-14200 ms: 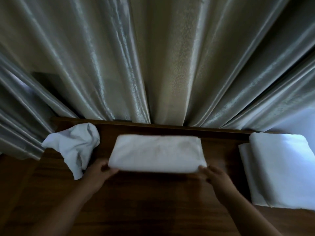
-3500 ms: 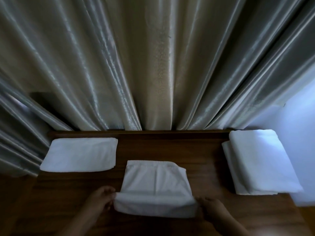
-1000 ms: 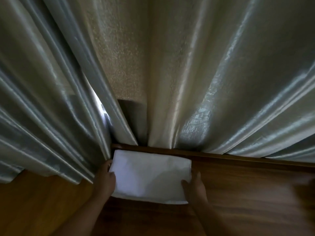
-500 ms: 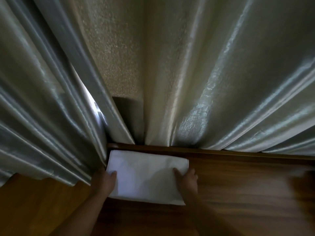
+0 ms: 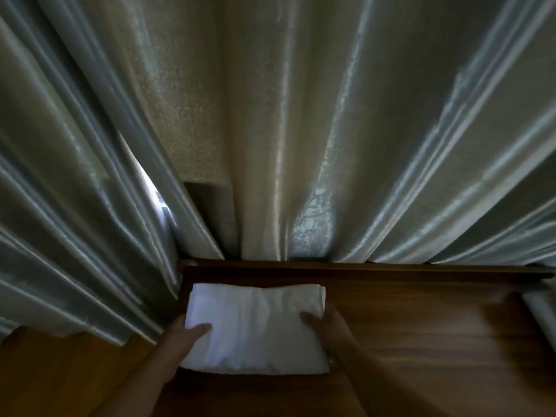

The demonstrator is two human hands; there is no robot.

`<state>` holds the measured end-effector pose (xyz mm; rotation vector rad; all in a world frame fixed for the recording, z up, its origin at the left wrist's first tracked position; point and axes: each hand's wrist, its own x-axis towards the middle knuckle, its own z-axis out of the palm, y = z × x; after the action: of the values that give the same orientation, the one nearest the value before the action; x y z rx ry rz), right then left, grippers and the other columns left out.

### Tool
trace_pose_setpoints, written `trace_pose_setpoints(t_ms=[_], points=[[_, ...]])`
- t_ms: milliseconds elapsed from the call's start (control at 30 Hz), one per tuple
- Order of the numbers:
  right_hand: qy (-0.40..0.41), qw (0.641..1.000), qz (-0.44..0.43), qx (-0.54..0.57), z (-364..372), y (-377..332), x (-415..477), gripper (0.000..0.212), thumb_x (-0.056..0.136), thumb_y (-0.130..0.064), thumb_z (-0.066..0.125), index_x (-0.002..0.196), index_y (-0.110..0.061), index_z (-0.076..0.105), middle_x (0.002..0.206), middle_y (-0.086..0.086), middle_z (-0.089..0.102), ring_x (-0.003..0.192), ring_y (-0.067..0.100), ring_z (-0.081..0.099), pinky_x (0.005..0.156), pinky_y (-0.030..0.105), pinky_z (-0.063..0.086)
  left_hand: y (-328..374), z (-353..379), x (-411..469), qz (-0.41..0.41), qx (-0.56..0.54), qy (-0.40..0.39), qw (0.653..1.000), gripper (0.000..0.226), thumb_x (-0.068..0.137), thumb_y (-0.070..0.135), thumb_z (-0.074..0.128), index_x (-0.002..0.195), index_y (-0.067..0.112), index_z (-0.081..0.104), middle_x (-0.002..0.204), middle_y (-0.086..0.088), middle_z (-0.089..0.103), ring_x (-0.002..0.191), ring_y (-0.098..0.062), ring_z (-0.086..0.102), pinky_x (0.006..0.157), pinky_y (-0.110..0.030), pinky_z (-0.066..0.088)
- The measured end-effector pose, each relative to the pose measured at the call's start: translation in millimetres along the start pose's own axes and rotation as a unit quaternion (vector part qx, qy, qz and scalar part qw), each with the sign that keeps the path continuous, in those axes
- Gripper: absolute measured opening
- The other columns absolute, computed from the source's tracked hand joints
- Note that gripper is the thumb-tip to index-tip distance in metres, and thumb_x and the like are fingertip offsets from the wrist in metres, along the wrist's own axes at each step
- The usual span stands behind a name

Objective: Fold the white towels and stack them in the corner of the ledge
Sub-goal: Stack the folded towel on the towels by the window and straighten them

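Note:
A folded white towel (image 5: 255, 329) lies in the back left corner of the dark wooden ledge (image 5: 421, 320), a little in front of the raised rear rail. My left hand (image 5: 183, 338) grips its left end with the thumb on top. My right hand (image 5: 328, 326) holds its right end, fingers over the top edge. I cannot tell whether a second towel lies beneath it. The edge of another white towel (image 5: 541, 311) shows at the far right.
Shiny grey-beige curtains (image 5: 301, 130) hang right behind the rail and drape down past the ledge's left end. A bright gap (image 5: 150, 188) shows between two curtain panels. The rail (image 5: 361, 267) bounds the ledge at the back.
The towel stays in the corner with both hands at its ends. My left thumb has come onto its top, and my right hand has shifted out to the right edge.

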<state>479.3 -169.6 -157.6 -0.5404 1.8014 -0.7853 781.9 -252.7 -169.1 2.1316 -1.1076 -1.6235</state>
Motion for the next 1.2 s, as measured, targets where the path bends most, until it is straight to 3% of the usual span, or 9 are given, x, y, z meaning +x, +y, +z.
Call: trace_pose_setpoints(t_ms=[133,333,567,800,867,933,1000,1100,1200], points=[[0.047,0.998,-0.032,0.006,-51,7,-33,0.044,0.080,-0.037,0.079,0.116,-0.023,0.059,0.108,0.001,0.070,0.095,0.021,0.069,0.081,0.045,0.060,12,18,-39,0.047,-0.005,-0.011,0.999,0.059,0.075,0.036,0.078,0.124,0.019,0.049,0.111,-0.007,0.058,0.098,-0.029,0.058,0.085,-0.047,0.051],[0.100,0.993,-0.066,0.009,-163,15,-92,0.035,0.080,-0.042,0.077,0.107,-0.023,0.065,0.094,-0.001,0.074,0.083,0.016,0.072,0.066,0.032,0.057,50,87,-125,0.140,-0.067,-0.048,0.987,0.047,0.083,0.022,0.074,0.122,0.022,0.047,0.104,-0.003,0.061,0.086,-0.019,0.060,0.081,-0.038,0.048],[0.116,0.988,-0.065,0.076,-333,57,-140,0.055,0.059,-0.054,0.085,0.097,-0.015,0.077,0.089,0.003,0.080,0.083,0.020,0.077,0.081,0.046,0.061,100,222,-205,0.236,0.018,-0.061,0.970,0.041,0.079,0.026,0.077,0.113,0.025,0.053,0.112,-0.003,0.061,0.097,-0.022,0.058,0.088,-0.041,0.045],[0.182,0.974,-0.078,0.114,-494,99,-162,0.029,0.073,-0.040,0.083,0.090,-0.017,0.075,0.082,0.002,0.079,0.083,0.021,0.075,0.080,0.038,0.060,177,380,-270,0.329,0.126,-0.083,0.932,0.045,0.080,0.036,0.075,0.120,0.030,0.056,0.115,0.003,0.061,0.107,-0.020,0.058,0.088,-0.037,0.045],[0.199,0.970,-0.059,0.125,-528,112,-162,0.040,0.066,-0.046,0.085,0.084,-0.013,0.073,0.076,0.003,0.077,0.078,0.019,0.073,0.073,0.029,0.060,204,422,-282,0.353,0.150,-0.100,0.918,0.044,0.082,0.035,0.072,0.122,0.030,0.055,0.114,0.004,0.061,0.104,-0.018,0.058,0.084,-0.034,0.046],[0.210,0.966,-0.034,0.145,-560,125,-160,0.062,0.050,-0.057,0.083,0.085,-0.007,0.072,0.079,0.006,0.077,0.080,0.023,0.073,0.076,0.036,0.060,231,464,-291,0.375,0.182,-0.124,0.900,0.038,0.087,0.030,0.068,0.122,0.028,0.053,0.112,0.003,0.062,0.098,-0.015,0.059,0.076,-0.024,0.047],[0.221,0.959,-0.022,0.178,-584,130,-163,0.049,0.059,-0.045,0.088,0.080,-0.004,0.071,0.072,0.006,0.075,0.081,0.027,0.072,0.069,0.033,0.060,258,503,-296,0.393,0.213,-0.162,0.880,0.035,0.091,0.020,0.063,0.124,0.021,0.053,0.116,0.000,0.064,0.097,-0.013,0.060,0.078,-0.020,0.050],[0.231,0.944,-0.004,0.236,-610,139,-168,0.021,0.081,-0.013,0.080,0.086,0.004,0.068,0.066,-0.001,0.065,0.068,0.014,0.061,0.042,0.009,0.045,297,560,-291,0.420,0.273,-0.194,0.843,0.042,0.094,0.016,0.059,0.135,0.010,0.049,0.129,-0.012,0.062,0.113,-0.024,0.061,0.097,-0.035,0.049],[0.222,0.912,-0.011,0.345,-626,157,-162,0.029,0.084,0.000,0.072,0.110,0.013,0.065,0.082,0.018,0.071,0.079,0.028,0.068,0.058,0.021,0.057,330,614,-302,0.457,0.317,-0.212,0.803,0.031,0.095,0.013,0.055,0.126,0.011,0.055,0.116,-0.006,0.064,0.104,-0.022,0.062,0.082,-0.028,0.052]])
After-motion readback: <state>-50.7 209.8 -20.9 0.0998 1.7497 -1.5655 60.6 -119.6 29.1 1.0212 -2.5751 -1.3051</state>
